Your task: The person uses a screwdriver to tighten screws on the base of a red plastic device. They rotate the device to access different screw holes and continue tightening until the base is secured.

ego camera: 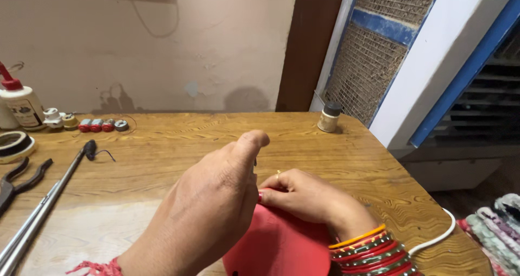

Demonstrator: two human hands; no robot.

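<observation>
A: What are the hands doing at this moment?

B: Both are working at a red cap-like piece [281,243] that is lying at the near edge of the wooden worktop [179,135]. The left hand [208,211] is curling closed, thumb sticking up, and seems to be pinching something thin and dark; I cannot tell what. The right hand [303,195], wearing a ring and a stack of red, green and orange bangles [374,249], is pressing its fingers closed on the top of the red piece.

A: Any containers sitting around?

B: A white glue bottle [21,104] with a red nozzle and a label with a dark panel is standing at the far left. A small jar [329,117] with a dark lid is standing at the far right edge; its contents are not showing.

A: Anything else lying there?

B: Small red and grey spools [100,125] are sitting in a row near the bottle, a tape roll [13,145] is at the left edge, dark pliers [19,181] are lying below it, and a metal rod [40,211] is running diagonally. A white cord [436,238] is trailing off the right side.
</observation>
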